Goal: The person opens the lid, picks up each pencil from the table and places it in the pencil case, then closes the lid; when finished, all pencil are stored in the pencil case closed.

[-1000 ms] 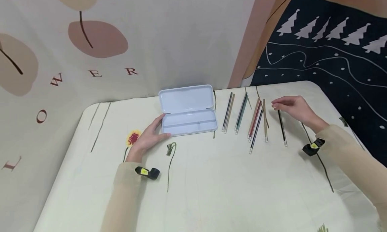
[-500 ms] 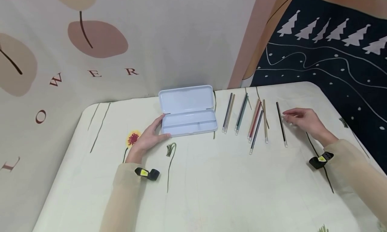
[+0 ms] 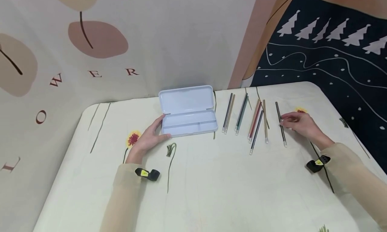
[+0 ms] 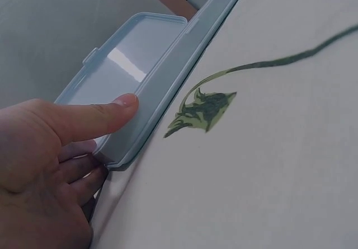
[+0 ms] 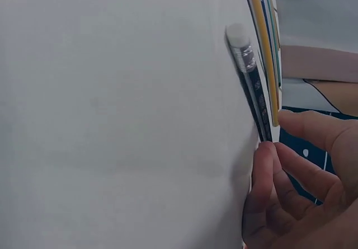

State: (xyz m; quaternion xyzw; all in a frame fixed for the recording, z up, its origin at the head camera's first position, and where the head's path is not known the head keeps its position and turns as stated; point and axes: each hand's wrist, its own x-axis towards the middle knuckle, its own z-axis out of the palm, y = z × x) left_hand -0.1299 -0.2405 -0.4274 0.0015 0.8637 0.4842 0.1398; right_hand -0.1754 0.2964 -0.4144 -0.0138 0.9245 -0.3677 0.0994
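so far, mid-frame in the head view, the open case (image 3: 187,118) is unfilled; pencils (image 3: 241,114) lie outside, right of centre. left wrist view: left hand (image 4: 50,159) grips the case, lower left. right wrist view: right hand (image 5: 316,221) touches a dark pencil (image 5: 260,100), grasp unclear.

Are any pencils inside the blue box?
No, the open blue box has nothing inside, and the pencils lie on the table.
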